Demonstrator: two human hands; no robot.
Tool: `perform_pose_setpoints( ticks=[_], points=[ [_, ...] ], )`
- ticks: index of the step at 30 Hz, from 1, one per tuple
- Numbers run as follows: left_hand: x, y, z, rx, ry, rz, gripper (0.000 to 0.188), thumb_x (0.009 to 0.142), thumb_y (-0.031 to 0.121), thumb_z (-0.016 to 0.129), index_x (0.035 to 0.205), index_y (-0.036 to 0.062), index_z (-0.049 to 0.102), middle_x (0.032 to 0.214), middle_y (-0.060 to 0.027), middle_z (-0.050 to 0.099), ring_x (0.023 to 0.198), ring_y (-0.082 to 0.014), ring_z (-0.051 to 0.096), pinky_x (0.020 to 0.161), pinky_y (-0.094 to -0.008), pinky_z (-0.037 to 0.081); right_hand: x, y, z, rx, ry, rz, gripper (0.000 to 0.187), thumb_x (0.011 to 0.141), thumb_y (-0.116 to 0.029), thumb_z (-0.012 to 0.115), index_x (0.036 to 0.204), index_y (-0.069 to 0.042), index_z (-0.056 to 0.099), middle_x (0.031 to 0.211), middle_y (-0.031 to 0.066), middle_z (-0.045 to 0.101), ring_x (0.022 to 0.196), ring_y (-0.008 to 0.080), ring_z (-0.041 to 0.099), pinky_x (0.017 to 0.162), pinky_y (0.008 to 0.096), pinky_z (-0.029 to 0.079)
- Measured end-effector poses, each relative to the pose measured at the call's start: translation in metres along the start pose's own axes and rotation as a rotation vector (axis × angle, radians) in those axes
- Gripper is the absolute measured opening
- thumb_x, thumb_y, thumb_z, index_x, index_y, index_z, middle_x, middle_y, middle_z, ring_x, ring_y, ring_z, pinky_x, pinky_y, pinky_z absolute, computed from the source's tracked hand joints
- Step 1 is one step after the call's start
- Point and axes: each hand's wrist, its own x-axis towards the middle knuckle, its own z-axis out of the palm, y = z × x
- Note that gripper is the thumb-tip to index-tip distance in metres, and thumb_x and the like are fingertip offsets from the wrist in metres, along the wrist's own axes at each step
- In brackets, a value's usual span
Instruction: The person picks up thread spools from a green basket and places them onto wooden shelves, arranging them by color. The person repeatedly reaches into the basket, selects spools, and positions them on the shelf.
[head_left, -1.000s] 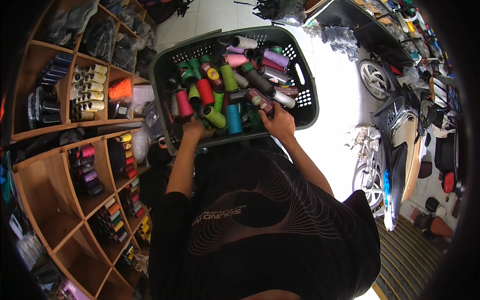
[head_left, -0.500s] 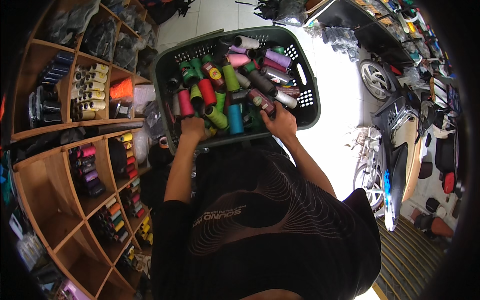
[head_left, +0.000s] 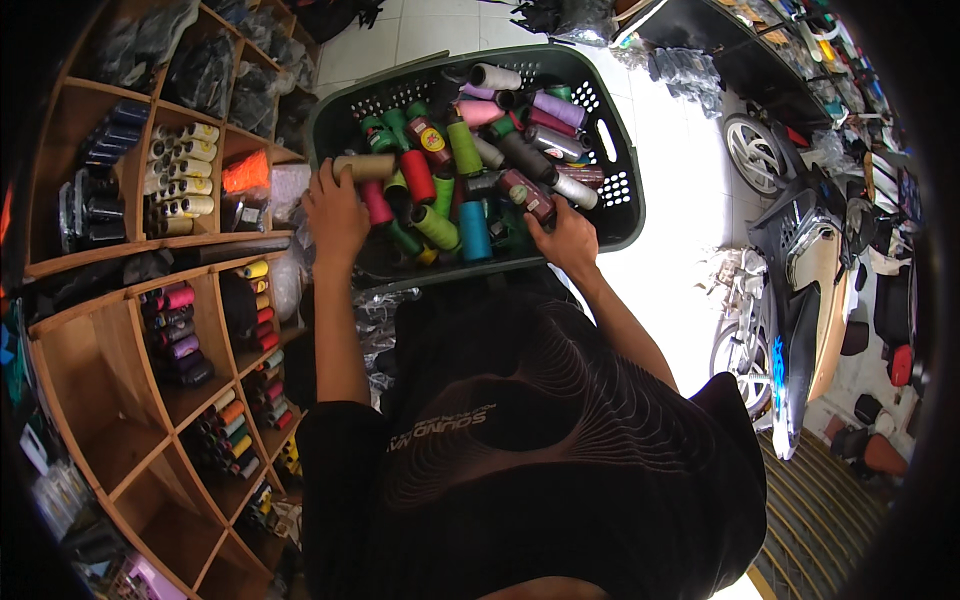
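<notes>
A dark green basket (head_left: 640, 180) full of thread spools stands in front of me. My left hand (head_left: 338, 218) is at its left side, fingers closed on the end of a tan spool of thread (head_left: 366, 167) lying level above the others. At the near right part of the basket, my right hand (head_left: 568, 240) grips the lower end of a maroon spool of thread (head_left: 524, 192). Between the hands lie a red spool (head_left: 418, 177), a lime green spool (head_left: 435, 228) and a blue spool (head_left: 474, 230). The fingertips of both hands are partly hidden.
On the left, wooden shelves (head_left: 150, 285) hold rows of spools, such as cream ones (head_left: 190, 182), and plastic-wrapped goods. A motorbike (head_left: 795, 270) stands on the right, beyond the brightly lit floor (head_left: 650, 310). A slatted metal grate (head_left: 815, 510) lies at the lower right.
My left hand has moved left and away from me, from the basket's near edge, and now has the tan spool. My right hand stays on the maroon spool.
</notes>
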Motion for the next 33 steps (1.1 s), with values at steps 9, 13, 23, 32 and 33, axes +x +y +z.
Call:
perform_pose_setpoints(
  ticks=[9,13,23,32,33],
  points=[
    [-0.018,-0.002,0.033,-0.391,-0.272,-0.087,0.031,0.076,0.004,0.073,0.106,0.0074,0.07,0.094,-0.0147,0.07,0.085,-0.034,0.069,0.073,-0.0437,0.053,-0.001,0.0,0.003,0.0,0.023,0.006,0.061,0.084,-0.05,0.072,0.119,-0.001,0.061,0.088,0.0209,0.072,0.081,0.0377,0.072,0.076,0.0468,0.056],
    [-0.02,-0.004,0.043,-0.443,-0.42,-0.046,0.029,0.078,0.008,0.073,0.107,0.0074,0.071,0.085,-0.0163,0.071,0.083,-0.037,0.069,0.074,-0.0468,0.053,-0.002,0.003,0.004,0.016,0.06,-0.009,0.061,0.083,-0.05,0.073,0.118,-0.001,0.062,0.087,0.0207,0.072,0.08,0.0373,0.071,0.074,0.0467,0.056],
    [0.005,-0.005,0.084,-0.224,-0.87,0.22,0.039,0.091,0.019,0.061,0.127,0.0093,0.053,0.103,-0.0253,0.068,0.101,-0.0438,0.065,0.085,-0.0537,0.051,-0.007,0.01,0.01,0.146,0.383,-0.163,0.056,0.072,-0.041,0.083,0.105,-0.001,0.062,0.08,0.0152,0.066,0.07,0.0323,0.067,0.065,0.0416,0.055],
    [0.012,-0.008,0.123,-0.008,-1.183,0.22,0.044,0.087,0.02,0.058,0.125,0.001,0.049,0.119,-0.0283,0.063,0.107,-0.0448,0.064,0.094,-0.0509,0.05,-0.01,0.01,-0.004,0.212,0.151,-0.137,0.044,0.076,-0.045,0.079,0.086,-0.006,0.064,0.078,0.0141,0.066,0.071,0.0326,0.066,0.066,0.0438,0.055],
    [0.012,-0.009,0.123,-0.022,-1.17,0.224,0.045,0.086,0.02,0.058,0.126,0.0019,0.048,0.119,-0.028,0.063,0.107,-0.0446,0.064,0.094,-0.0512,0.05,-0.009,0.01,-0.005,0.224,0.108,-0.147,0.043,0.077,-0.046,0.078,0.084,-0.006,0.064,0.077,0.0143,0.066,0.071,0.0328,0.066,0.066,0.0443,0.055]
  ],
)
